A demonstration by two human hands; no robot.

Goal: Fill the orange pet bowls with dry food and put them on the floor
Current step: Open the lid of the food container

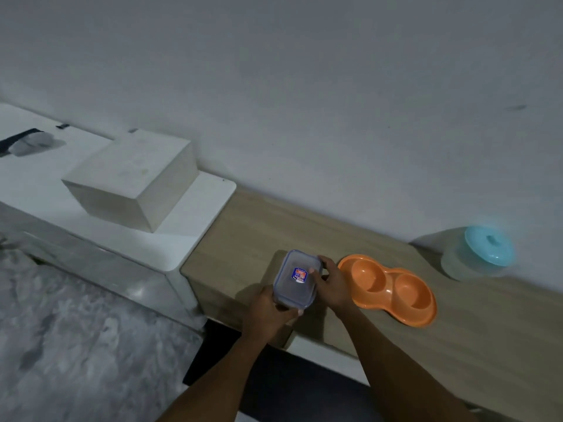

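Both hands are on a clear plastic container [295, 280], low centre of the frame. The left hand [268, 312] is clamped around its near lower corner, fingers wrapped under the edge. The right hand [330, 283] grips the container's right side, thumb on the lid close to a small blue-and-red sticker [299, 275]. The lid is on; its contents cannot be made out (the plastic is hazy and the light is dim).

The orange double pet bowl [388, 287] sits just right of the right hand, on the wooden shelf top [259, 226]. Both wells look empty. It lies flat, long axis running down toward the lower right, and whether the hand touches it cannot be told.

Farther right, near the wall, stands a translucent round tub [466, 258] with a light blue knobbed lid [489, 245], well apart from the bowl.

In the left of the frame a white unit [195, 220] butts against the wooden shelf, with a pale rectangular box [134, 178] on top. A dark object at the far left edge is too blurred to name. Grey marbled floor [76, 345] fills the lower left. A plain white wall [304, 86] covers the upper half.
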